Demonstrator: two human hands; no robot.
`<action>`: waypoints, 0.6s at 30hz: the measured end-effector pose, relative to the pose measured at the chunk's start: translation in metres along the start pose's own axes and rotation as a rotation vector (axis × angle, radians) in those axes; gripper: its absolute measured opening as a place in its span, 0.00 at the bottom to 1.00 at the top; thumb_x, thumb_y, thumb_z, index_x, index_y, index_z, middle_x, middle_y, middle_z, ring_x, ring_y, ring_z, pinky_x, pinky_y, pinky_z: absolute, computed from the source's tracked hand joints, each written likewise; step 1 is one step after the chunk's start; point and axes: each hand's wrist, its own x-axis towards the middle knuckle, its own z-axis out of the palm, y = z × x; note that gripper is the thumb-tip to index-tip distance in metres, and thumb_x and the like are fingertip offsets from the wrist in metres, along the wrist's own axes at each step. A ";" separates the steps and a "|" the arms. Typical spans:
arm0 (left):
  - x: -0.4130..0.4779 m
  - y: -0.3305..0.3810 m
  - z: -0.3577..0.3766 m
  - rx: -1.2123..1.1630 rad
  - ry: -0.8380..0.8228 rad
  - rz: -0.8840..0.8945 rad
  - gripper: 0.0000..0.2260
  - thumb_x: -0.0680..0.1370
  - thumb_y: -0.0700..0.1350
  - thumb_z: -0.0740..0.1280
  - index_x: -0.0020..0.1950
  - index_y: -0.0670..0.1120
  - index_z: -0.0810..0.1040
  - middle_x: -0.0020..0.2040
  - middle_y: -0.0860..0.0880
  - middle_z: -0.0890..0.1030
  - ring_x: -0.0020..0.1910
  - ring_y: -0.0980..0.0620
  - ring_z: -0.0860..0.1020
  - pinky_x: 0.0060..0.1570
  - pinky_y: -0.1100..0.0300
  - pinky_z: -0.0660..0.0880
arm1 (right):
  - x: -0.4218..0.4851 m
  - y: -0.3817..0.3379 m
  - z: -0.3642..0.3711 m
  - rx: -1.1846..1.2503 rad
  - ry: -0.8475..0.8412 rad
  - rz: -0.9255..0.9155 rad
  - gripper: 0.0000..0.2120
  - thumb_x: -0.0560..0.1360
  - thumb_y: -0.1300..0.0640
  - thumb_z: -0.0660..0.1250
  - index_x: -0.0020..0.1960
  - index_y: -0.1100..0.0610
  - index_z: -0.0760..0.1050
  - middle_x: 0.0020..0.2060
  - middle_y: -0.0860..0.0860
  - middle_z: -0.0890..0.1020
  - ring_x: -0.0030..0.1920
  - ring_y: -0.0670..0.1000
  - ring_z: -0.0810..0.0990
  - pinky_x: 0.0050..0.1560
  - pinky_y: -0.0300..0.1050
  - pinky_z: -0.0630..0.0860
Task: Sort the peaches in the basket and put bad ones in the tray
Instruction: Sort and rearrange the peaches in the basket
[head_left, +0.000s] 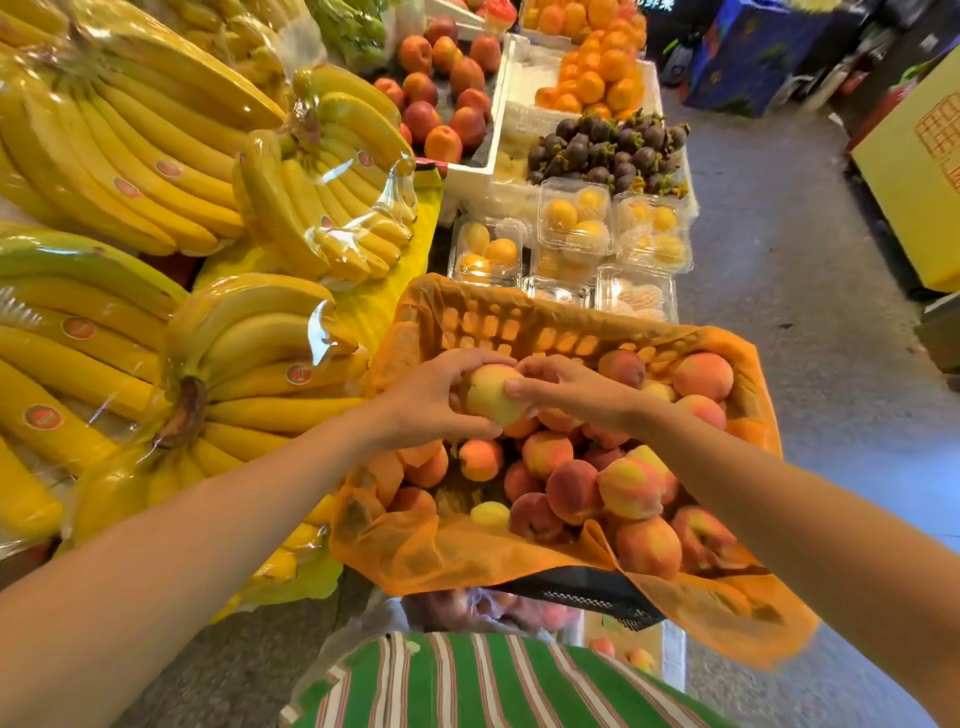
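At a fruit stall, your green striped top fills the bottom edge as both bare forearms reach out over the basket, a dark perforated crate lined with thin, crinkled orange film that drapes over its rim. Fuzzy, round peaches, blushed red and yellow, are heaped toward the basket's right side. Above the pile, you hold one pale yellow peach between both hands: your left hand cups it with fingers curled over the top and thumb beneath, while your right hand pinches its other side, thumb flat on the skin. To the left lie glossy, film-wrapped bananas; beyond the basket stand clear clamshell boxes, dark mangosteens and oranges.
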 end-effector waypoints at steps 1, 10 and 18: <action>0.000 0.003 0.001 -0.097 -0.029 -0.032 0.30 0.67 0.47 0.77 0.67 0.58 0.71 0.66 0.53 0.72 0.62 0.53 0.74 0.57 0.57 0.77 | -0.003 0.000 -0.001 0.016 0.013 0.001 0.28 0.70 0.41 0.68 0.61 0.60 0.75 0.54 0.56 0.81 0.50 0.51 0.82 0.54 0.45 0.78; 0.015 0.029 0.020 -0.632 -0.096 -0.416 0.21 0.74 0.54 0.69 0.64 0.47 0.75 0.62 0.43 0.77 0.59 0.45 0.79 0.50 0.54 0.80 | -0.037 0.007 -0.007 -0.106 0.191 -0.273 0.29 0.67 0.60 0.79 0.64 0.58 0.70 0.59 0.53 0.77 0.56 0.51 0.78 0.55 0.47 0.79; 0.042 0.015 0.054 0.004 -0.017 -0.344 0.23 0.66 0.54 0.78 0.57 0.53 0.76 0.55 0.52 0.77 0.54 0.51 0.76 0.53 0.54 0.77 | -0.095 0.026 -0.038 -0.364 0.189 0.017 0.20 0.74 0.48 0.71 0.64 0.51 0.73 0.54 0.43 0.80 0.53 0.41 0.79 0.53 0.37 0.77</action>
